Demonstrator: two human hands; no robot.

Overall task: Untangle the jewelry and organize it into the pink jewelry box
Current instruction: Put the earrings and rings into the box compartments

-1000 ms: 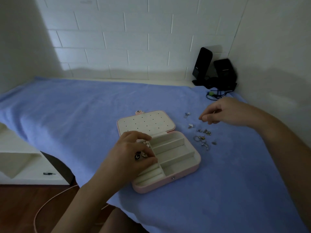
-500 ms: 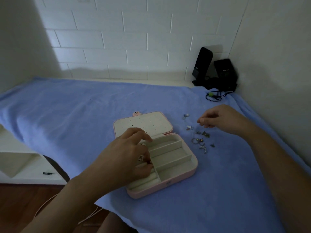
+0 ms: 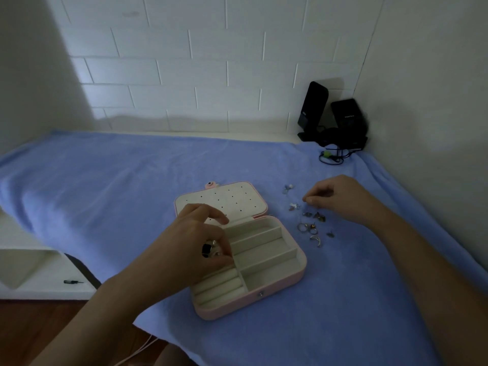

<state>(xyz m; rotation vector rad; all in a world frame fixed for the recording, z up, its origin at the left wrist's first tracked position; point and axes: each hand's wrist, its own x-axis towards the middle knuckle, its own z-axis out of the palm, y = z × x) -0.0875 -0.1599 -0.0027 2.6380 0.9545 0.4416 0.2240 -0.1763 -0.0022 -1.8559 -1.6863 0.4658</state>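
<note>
A blue cloth [image 3: 105, 180] covered the desk [image 3: 184, 133] across the middle of the frame, under a white tiled wall [image 3: 184, 62]. A white shelf [image 3: 39, 289] sat at the lower left edge.

Two forearms reached in from the bottom. The left hand [image 3: 190, 244], at centre, hovered over the left part of the box, its fingers curled round a ring [image 3: 206, 250] with a dark stone. Something silver showed beside it in the same grip. The right hand [image 3: 340, 199], right of centre, had its fingers curled and thumb and forefinger tips together just above the cloth. Whether it pinched anything could not be told.

One pink jewelry box [image 3: 277, 289] lay open at centre, its lid [image 3: 237, 199] flat behind it and dotted with small holes. Its cream inside was split by dividers.

Two black speakers [image 3: 313, 109] stood in the upper right corner, with one coiled cable [image 3: 330, 158] before them.

About eight small silver jewelry pieces [image 3: 319, 216] lay scattered on the cloth just right of the box, near the right hand.

One small dark tool [image 3: 72, 281] lay on the shelf.
</note>
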